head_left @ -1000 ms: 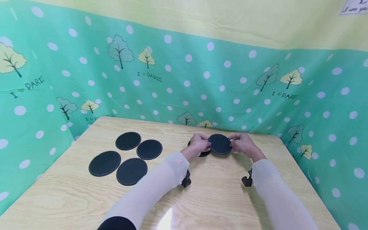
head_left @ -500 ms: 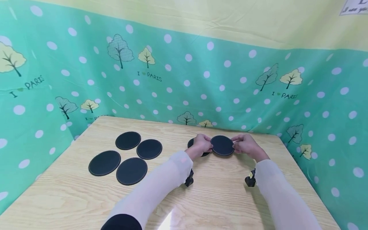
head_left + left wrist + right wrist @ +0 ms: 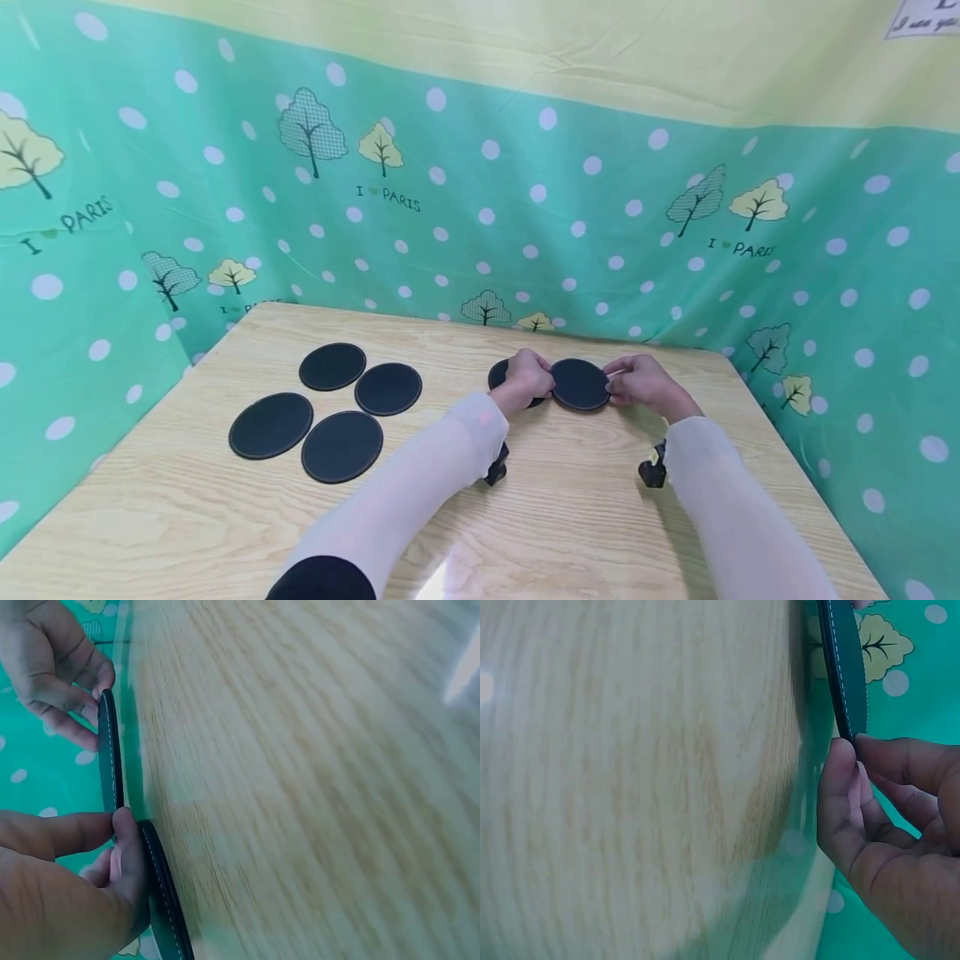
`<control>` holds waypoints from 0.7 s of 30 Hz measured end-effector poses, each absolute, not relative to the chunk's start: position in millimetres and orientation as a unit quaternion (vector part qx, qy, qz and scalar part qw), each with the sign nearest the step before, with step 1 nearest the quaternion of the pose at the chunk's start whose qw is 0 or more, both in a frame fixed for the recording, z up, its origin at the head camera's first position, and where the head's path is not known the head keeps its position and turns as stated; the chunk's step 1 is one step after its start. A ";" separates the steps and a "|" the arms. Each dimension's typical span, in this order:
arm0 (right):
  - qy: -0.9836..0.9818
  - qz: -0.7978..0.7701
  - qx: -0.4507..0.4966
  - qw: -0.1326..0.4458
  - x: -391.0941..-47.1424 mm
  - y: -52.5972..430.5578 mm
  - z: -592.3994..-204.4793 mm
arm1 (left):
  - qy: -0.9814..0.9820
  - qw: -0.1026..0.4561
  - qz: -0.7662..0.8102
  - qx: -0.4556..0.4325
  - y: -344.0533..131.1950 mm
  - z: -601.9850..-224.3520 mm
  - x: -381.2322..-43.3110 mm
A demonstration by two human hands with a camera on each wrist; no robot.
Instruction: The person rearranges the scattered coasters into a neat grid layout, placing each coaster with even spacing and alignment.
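Note:
In the head view a round black coaster (image 3: 580, 384) with a stitched rim is held between both hands near the table's back edge. My left hand (image 3: 530, 373) pinches its left rim between thumb and fingers. The opposite rim is pinched by my right hand (image 3: 643, 383), as the right wrist view also shows. Seen edge-on in the left wrist view, the held coaster (image 3: 111, 761) hangs just off the tabletop, nearly level with it. A second black coaster (image 3: 498, 374) lies right beside it, partly hidden under my left hand.
On the left of the wooden table (image 3: 187, 517) lie several more coasters, among them a large front one (image 3: 271, 426) and a back one (image 3: 333, 367). A green dotted curtain (image 3: 570, 208) hangs close behind the table and along its sides.
Both hands have shifted a little to the right with the coaster and lowered it toward the table. The other coasters stay where they were.

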State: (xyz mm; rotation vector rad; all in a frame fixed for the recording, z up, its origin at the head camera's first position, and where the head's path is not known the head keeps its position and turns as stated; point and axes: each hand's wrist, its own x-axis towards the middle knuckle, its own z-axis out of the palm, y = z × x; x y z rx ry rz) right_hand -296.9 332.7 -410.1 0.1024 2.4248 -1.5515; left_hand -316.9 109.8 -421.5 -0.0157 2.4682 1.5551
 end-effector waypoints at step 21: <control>0.832 -0.534 0.045 0.141 -297.7 334.2 -418.4 | 0.882 0.117 0.455 0.026 111.5 -419.4 -317.2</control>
